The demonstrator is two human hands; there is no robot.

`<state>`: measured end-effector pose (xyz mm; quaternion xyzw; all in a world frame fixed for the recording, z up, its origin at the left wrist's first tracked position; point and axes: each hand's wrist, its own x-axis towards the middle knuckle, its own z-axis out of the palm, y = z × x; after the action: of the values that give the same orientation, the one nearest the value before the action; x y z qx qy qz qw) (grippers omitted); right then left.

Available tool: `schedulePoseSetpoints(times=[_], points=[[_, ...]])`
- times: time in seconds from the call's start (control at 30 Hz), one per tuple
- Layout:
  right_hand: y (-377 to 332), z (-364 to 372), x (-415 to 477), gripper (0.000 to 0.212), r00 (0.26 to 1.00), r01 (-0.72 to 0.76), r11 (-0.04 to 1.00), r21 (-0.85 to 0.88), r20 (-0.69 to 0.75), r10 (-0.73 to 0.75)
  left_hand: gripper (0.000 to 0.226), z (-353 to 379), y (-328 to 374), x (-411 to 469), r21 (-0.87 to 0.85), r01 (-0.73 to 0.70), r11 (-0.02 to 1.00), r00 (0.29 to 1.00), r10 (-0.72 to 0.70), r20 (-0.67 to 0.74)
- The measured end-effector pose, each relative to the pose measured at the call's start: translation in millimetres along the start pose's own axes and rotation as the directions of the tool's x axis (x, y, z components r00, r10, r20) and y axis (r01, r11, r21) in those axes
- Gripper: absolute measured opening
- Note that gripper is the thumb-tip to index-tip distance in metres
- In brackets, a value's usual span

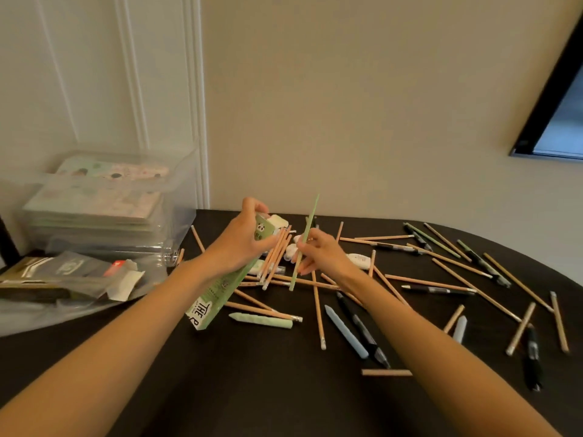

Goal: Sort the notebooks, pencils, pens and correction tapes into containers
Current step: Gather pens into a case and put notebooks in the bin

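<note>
My left hand [244,239] grips a long green pencil box [214,294], tilted with its open end up; several wooden pencils [276,257] stick out of that end. My right hand [318,252] pinches a thin green pencil [304,244], held nearly upright just right of the box mouth. Many wooden pencils [454,279], black pens [362,329] and pastel capped pens [260,320] lie scattered over the dark table [252,389]. White correction tapes [358,259] lie behind my hands. Notebooks [94,203] are stacked inside a clear plastic bin [176,197] at the left.
A clear bag with dark packets [63,279] lies at the left in front of the bin. The wall rises right behind the table. A dark framed screen [555,121] hangs at the upper right. The table's right edge curves away.
</note>
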<state>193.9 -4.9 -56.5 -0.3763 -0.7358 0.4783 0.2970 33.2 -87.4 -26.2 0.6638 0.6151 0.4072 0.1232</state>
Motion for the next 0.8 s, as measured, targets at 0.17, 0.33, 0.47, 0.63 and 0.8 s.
schedulePoseSetpoints(times=[0.17,0.33,0.47,0.63,0.8], points=[[23,13,-23,0.007,1.0,0.001,0.989,-0.149,-0.017,-0.004,0.049,17,1,-28,0.093,-0.16,0.983,0.978,0.145,0.151],[22,19,-30,0.021,0.998,-0.046,0.988,-0.151,-0.048,0.039,0.075,32,0,-47,0.115,-0.157,0.981,0.96,0.124,0.251],[10,18,-40,0.017,0.988,-0.104,0.96,0.261,-0.081,0.129,0.076,37,3,-46,0.127,-0.115,0.985,0.965,0.08,0.249],[10,8,-53,0.021,0.988,-0.151,0.878,0.455,0.108,0.114,0.074,40,5,-41,0.14,-0.088,0.986,0.968,0.052,0.246],[11,10,-56,0.027,0.992,-0.119,0.907,0.404,0.084,0.093,0.065,42,5,-41,0.185,-0.073,0.98,0.971,0.027,0.236]])
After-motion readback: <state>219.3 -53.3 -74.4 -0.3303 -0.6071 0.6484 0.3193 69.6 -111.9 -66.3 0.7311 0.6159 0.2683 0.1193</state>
